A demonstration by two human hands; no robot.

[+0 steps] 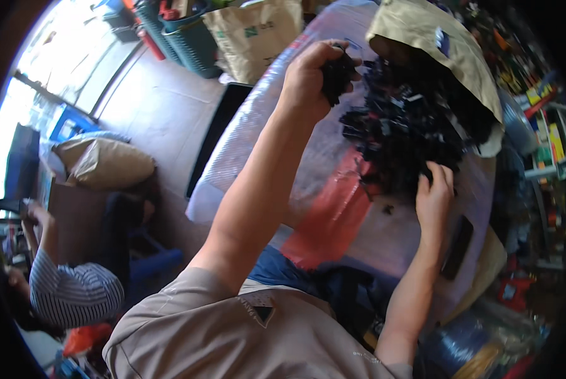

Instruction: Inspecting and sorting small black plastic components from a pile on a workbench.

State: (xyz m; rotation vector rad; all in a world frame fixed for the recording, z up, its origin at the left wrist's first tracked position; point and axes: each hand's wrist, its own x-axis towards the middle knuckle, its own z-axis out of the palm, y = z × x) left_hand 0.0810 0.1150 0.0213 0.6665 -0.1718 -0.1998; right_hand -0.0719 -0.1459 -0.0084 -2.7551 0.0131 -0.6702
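A heap of small black pieces (415,126), apparently plastic parts, lies on the plastic-covered table (321,145). It spills from the mouth of a beige sack (466,54) at the far right. Raised at the heap's far left, my left hand (314,72) is closed around a handful of black pieces (338,76). My right hand (436,192) is at the heap's near edge, its fingers bent in against black pieces; the fingertips are partly hidden there. A single small black piece (388,209) lies apart, to the left of my right hand.
A red sheet (333,211) lies under the clear covering. A dark flat bar (458,247) rests near the table's right edge. Cluttered shelves (548,145) stand at right. Beyond the table are a paper bag (254,38) and teal baskets (191,47). Another person (74,290) is at left.
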